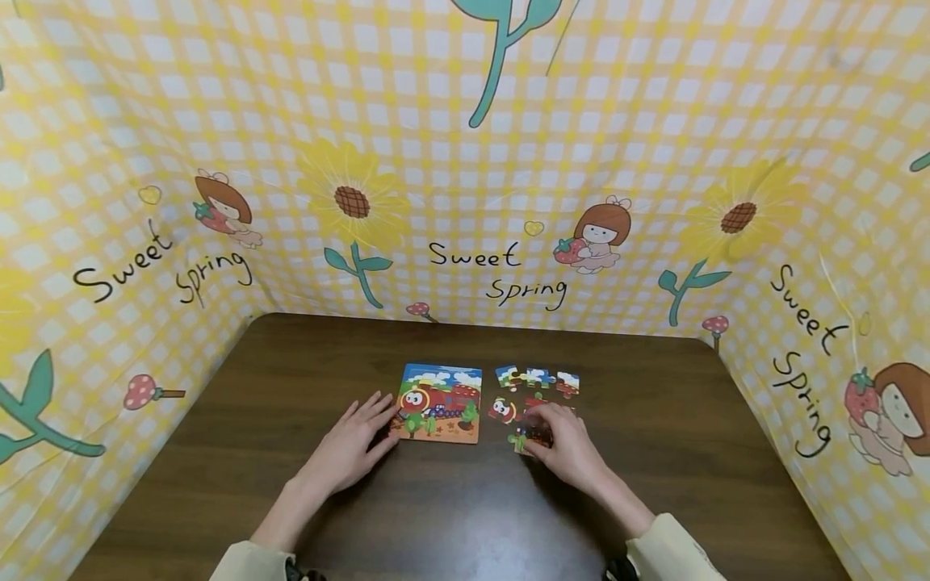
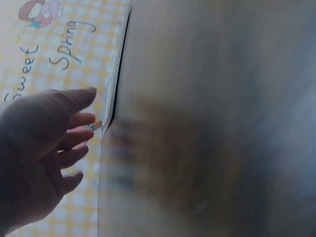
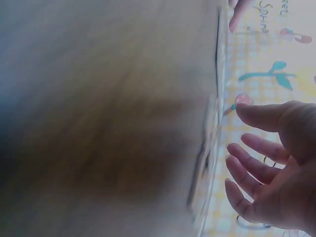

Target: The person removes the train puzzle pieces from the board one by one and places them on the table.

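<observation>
A puzzle board (image 1: 440, 403) with a red cartoon train printed on it lies flat on the table. My left hand (image 1: 349, 442) rests beside it, straight fingers at its left edge. To the right of the board lie several loose jigsaw pieces, among them a piece with a cartoon face (image 1: 501, 410) and a red-and-blue corner piece (image 1: 568, 384). Over the nearer pieces sits my right hand (image 1: 570, 442), covering part of them, with thumb by a green piece (image 1: 518, 440). In the right wrist view the fingers (image 3: 252, 165) of that hand are spread and loosely bent, with nothing seen between them.
The dark wooden table (image 1: 436, 524) reflects light near its front. Yellow checked cloth (image 1: 465, 186) printed with flowers and figures hangs around its back and sides. The table surface (image 2: 207, 123) looks blurred in both wrist views.
</observation>
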`<move>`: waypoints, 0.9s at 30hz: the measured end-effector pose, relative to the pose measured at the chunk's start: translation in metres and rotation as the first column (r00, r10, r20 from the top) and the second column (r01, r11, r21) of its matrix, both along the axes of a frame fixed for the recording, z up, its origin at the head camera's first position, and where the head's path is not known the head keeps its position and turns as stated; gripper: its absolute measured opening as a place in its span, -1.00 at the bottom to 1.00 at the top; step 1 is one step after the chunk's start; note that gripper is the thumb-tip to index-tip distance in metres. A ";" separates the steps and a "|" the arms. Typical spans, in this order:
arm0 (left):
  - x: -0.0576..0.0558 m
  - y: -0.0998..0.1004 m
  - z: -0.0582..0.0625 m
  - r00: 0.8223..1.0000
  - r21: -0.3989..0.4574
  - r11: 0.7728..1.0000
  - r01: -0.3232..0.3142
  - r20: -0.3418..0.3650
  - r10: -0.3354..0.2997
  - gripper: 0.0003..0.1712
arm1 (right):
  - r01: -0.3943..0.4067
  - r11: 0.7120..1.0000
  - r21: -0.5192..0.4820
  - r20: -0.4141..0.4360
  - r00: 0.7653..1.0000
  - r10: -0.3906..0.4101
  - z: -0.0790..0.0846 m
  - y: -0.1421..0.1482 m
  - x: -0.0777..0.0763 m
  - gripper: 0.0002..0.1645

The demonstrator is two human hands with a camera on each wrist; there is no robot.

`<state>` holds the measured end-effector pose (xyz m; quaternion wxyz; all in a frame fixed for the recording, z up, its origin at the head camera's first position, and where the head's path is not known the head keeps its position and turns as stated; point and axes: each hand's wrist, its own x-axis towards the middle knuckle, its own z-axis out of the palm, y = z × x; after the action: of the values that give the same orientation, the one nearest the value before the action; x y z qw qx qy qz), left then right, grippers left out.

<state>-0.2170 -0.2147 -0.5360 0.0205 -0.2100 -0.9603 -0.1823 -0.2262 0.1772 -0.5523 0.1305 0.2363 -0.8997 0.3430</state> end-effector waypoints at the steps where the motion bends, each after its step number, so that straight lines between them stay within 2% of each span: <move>1: -0.003 -0.002 0.000 1.000 0.003 1.000 0.000 -0.007 0.000 -0.32 | 0.014 1.000 0.008 0.039 0.999 -0.014 0.010 -0.009 0.002 -0.55; 2: -0.006 -0.004 0.001 1.000 0.004 1.000 0.003 -0.012 -0.003 -0.31 | 0.013 1.000 0.012 0.066 0.998 -0.014 0.013 -0.015 0.001 -0.51; 3: -0.010 -0.005 0.000 1.000 0.003 1.000 0.005 -0.010 -0.005 -0.28 | 0.003 1.000 0.014 0.069 0.998 -0.004 0.004 -0.018 -0.006 -0.48; 4: -0.014 -0.008 0.000 1.000 -0.001 1.000 0.008 -0.006 -0.008 -0.25 | 0.020 0.999 0.031 0.111 0.994 -0.023 0.017 -0.029 -0.001 -0.45; 6: -0.022 -0.013 -0.002 1.000 -0.011 1.000 0.020 0.000 -0.020 -0.19 | -0.001 0.999 0.035 0.154 0.988 -0.004 0.021 -0.044 -0.003 -0.40; 9: -0.032 -0.020 -0.005 0.999 -0.022 0.999 0.046 -0.002 -0.047 -0.12 | -0.066 0.998 0.018 0.196 0.979 0.061 0.025 -0.066 -0.006 -0.37; 10: -0.035 -0.022 -0.006 0.998 -0.024 0.998 0.057 -0.007 -0.057 -0.11 | -0.083 0.996 0.013 0.229 0.970 0.078 0.037 -0.076 -0.003 -0.38; 12: -0.039 -0.025 -0.007 0.997 -0.029 0.997 0.078 -0.018 -0.078 -0.11 | -0.128 0.992 -0.011 0.268 0.955 0.126 0.035 -0.089 -0.008 -0.37; 15: -0.041 -0.029 -0.009 0.995 -0.031 0.995 0.098 -0.014 -0.098 -0.15 | -0.176 0.983 -0.050 0.322 0.929 0.183 0.030 -0.108 -0.017 -0.40; 18: -0.041 -0.030 -0.012 0.994 -0.024 0.994 0.107 -0.011 -0.107 -0.18 | -0.190 0.979 -0.078 0.365 0.908 0.205 0.025 -0.123 -0.026 -0.43; 27: -0.039 -0.029 -0.014 0.994 -0.025 0.994 0.105 -0.010 -0.105 -0.19 | -0.189 0.978 -0.086 0.395 0.895 0.208 0.014 -0.145 -0.044 -0.49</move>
<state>-0.2563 -0.2435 -0.5500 0.0135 -0.2613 -0.9500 -0.1703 -0.2701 0.0321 -0.5380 -0.0874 0.2483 -0.8704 0.4161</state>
